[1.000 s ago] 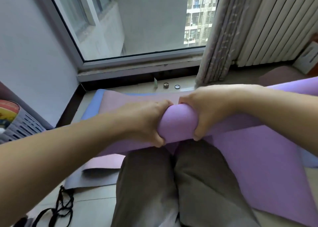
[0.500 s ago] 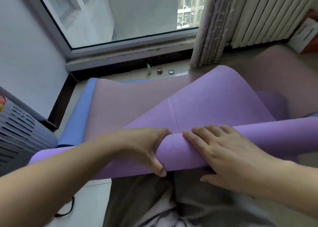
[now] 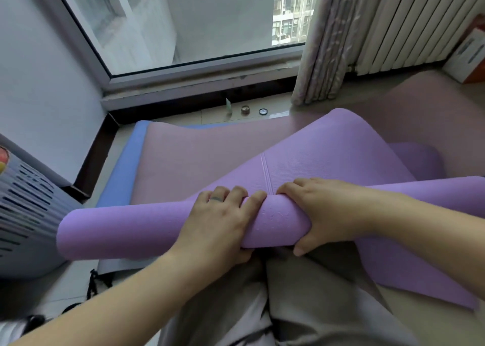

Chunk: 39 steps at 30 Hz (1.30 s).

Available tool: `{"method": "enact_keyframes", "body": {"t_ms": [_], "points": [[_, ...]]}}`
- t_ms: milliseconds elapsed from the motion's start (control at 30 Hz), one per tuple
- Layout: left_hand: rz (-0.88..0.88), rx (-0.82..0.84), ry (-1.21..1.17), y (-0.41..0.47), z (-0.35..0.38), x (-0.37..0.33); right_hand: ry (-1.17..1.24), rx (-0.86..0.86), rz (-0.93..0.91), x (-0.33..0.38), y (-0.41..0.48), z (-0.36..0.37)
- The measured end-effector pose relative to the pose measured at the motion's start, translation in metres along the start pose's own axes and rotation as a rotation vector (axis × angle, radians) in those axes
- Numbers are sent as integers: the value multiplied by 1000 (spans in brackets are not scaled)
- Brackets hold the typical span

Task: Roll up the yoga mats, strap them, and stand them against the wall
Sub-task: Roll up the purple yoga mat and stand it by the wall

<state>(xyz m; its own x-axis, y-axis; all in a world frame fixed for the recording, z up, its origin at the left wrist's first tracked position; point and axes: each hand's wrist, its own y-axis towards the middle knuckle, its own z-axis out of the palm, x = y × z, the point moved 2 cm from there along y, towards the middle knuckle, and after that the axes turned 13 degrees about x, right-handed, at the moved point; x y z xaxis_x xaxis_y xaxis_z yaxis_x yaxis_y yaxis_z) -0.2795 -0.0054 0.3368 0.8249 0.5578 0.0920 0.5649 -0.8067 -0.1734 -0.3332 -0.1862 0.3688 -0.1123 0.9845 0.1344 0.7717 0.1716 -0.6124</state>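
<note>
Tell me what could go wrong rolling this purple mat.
1. The left-hand grip and right-hand grip both hold the purple foam yoga mat roll near its middle, so the free ends may loosen or telescope.
2. The unrolled purple sheet humps upward, so it could roll in skewed or creased.
3. The black strap lies on the floor to the left; reaching for it could let the roll spring open.

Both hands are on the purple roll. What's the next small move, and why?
Probably push the purple roll forward one turn toward the window. The left hand and right hand grip its middle, and a broad unrolled sheet of the same mat lies ahead of them.
</note>
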Motion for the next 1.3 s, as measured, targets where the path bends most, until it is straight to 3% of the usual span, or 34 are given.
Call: {"method": "enact_keyframes", "body": {"t_ms": [133,233,333,433,567,633,800,933,1033,1200,1300], "points": [[4,185,-92,15,-13,10,-178,-159,84,16,-5,9],[51,360,-257,31,-19,23,-160,-238,113,20,4,13],[51,403,-281,40,-21,30,-112,-237,111,10,14,3],[-13,238,42,32,-16,16,-58,-179,80,0,23,-6],[-44,98,-20,29,-16,17,-30,-145,61,-7,27,-20],[-24,38,15,35,-28,28,-74,-221,68,-7,21,-37],[-54,-305,27,36,-87,46,-213,-491,114,-3,-15,-100],[-61,-373,113,15,-110,40,-139,-560,118,7,-35,-97],[-39,-279,130,-4,-100,28,-50,-511,62,16,-38,-67],[-1,-46,13,-28,-46,4,-7,-205,-22,27,-30,-16],[0,84,-3,-34,-31,-4,22,-116,-69,30,-20,-2]]}}
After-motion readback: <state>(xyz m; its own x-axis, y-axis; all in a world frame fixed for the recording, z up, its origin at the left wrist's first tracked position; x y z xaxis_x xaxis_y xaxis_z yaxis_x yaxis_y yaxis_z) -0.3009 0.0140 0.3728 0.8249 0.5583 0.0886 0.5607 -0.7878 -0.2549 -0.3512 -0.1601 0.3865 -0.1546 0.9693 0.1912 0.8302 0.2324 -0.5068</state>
